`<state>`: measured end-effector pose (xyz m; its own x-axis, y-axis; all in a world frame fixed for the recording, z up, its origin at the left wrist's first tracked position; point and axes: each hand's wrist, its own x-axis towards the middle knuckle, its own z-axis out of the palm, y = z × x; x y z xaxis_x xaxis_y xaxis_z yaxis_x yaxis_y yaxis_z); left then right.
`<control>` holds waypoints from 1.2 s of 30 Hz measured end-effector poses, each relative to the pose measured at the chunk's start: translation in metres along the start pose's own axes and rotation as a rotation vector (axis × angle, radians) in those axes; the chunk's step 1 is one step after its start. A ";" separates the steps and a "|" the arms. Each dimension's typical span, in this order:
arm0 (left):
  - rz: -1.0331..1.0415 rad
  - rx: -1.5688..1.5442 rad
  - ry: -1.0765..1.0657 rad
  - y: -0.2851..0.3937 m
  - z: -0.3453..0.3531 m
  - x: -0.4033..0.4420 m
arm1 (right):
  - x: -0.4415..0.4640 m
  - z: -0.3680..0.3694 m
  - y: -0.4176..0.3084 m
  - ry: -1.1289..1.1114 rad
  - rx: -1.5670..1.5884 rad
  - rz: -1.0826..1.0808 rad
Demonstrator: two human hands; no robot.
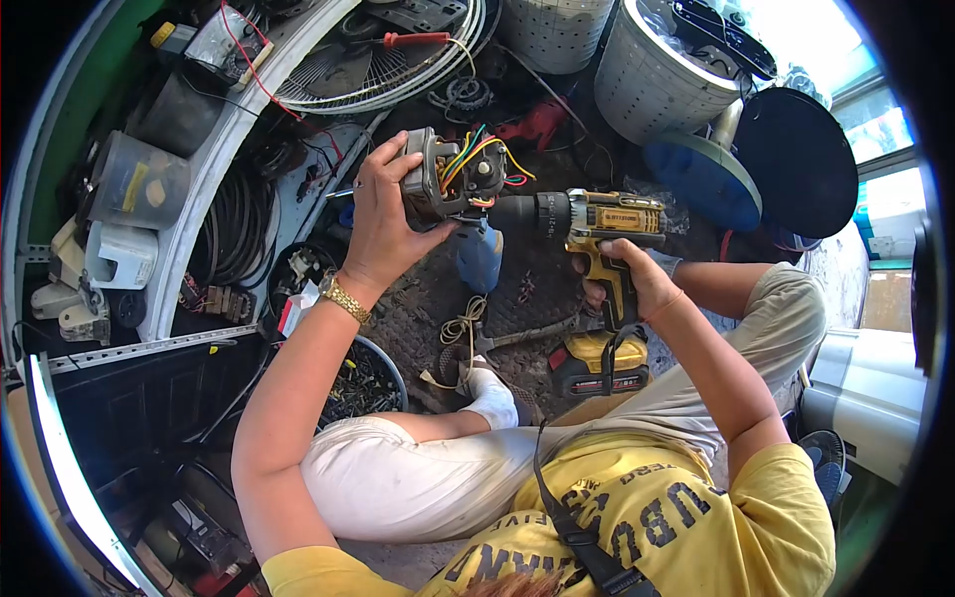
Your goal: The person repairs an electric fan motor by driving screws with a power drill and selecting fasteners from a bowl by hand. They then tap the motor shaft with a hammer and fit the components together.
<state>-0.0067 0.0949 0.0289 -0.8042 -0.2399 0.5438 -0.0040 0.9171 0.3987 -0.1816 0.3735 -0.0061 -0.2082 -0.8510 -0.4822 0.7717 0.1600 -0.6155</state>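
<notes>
My left hand (pixel 383 214) is closed around a small electric motor (pixel 430 179), a dark metal body with a shaft out to the left and coloured wires on its right end. In my right hand (pixel 637 279) is a yellow and black cordless drill (pixel 617 221), gripped by its handle with the battery at the bottom. The drill's chuck (pixel 527 214) points left at the motor's wired end. Whether a bit touches the motor I cannot tell. Below both hands lie a blue-handled object (pixel 480 261) and a hammer (pixel 517 338) on the dirty floor.
A fan guard (pixel 388 75) and a red-handled screwdriver (pixel 418 40) lie at the upper left. Perforated drums (pixel 662 90) stand at the top right, beside round discs (pixel 706 179). A bucket of screws (pixel 363 383) sits near my left knee. Shelves (pixel 159 328) with parts line the left side.
</notes>
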 end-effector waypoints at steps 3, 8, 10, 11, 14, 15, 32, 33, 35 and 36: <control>0.003 0.012 -0.009 0.001 -0.001 0.000 | 0.002 -0.002 0.001 -0.018 0.044 0.024; -0.007 -0.021 -0.005 -0.001 0.001 0.002 | 0.001 -0.007 0.004 -0.012 0.012 -0.013; -0.014 -0.031 -0.004 0.000 0.001 0.005 | 0.000 -0.009 0.008 -0.032 -0.011 -0.014; -0.002 -0.036 -0.009 0.000 0.001 0.007 | -0.001 -0.011 0.010 -0.031 -0.011 -0.013; -0.018 -0.048 -0.013 -0.001 0.002 0.009 | -0.010 -0.025 0.023 -0.033 0.056 -0.082; -0.038 -0.055 -0.005 -0.003 0.002 0.010 | -0.014 -0.035 0.028 -0.040 0.033 -0.125; -0.017 -0.069 -0.002 -0.015 0.005 0.016 | 0.097 -0.105 0.176 0.825 -1.518 -0.032; -0.012 -0.071 -0.002 -0.015 0.006 0.018 | 0.096 -0.108 0.176 0.830 -1.528 -0.023; -0.012 -0.075 0.009 -0.014 0.008 0.019 | 0.095 -0.114 0.178 0.839 -1.539 -0.008; -0.011 -0.079 0.009 -0.012 0.008 0.020 | 0.094 -0.112 0.174 0.853 -1.592 0.027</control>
<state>-0.0279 0.0818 0.0290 -0.7992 -0.2528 0.5453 0.0345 0.8864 0.4616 -0.1343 0.3780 -0.2285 -0.8216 -0.4584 -0.3388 -0.3678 0.8804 -0.2993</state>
